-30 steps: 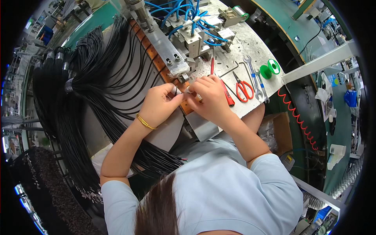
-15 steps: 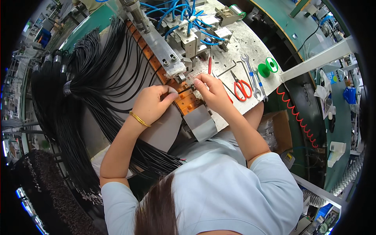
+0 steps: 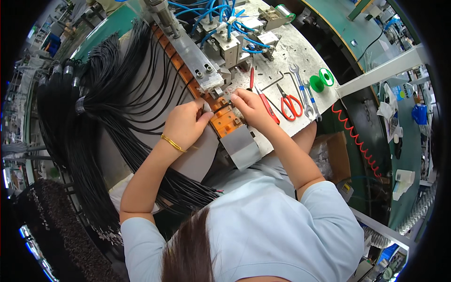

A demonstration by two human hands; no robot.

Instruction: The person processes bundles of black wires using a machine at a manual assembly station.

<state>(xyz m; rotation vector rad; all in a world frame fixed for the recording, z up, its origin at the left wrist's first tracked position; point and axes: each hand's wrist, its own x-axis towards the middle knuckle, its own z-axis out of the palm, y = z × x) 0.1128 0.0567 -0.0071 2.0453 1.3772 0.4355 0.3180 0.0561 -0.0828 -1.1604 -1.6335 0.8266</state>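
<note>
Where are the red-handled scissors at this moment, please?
In the head view, the scissors lie on the worktop, right of the right hand, just left of the wrenches.

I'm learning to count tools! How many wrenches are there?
2, side by side on the worn tabletop: the left wrench and, nearer the green spool, the right wrench. More could be hidden.
</note>
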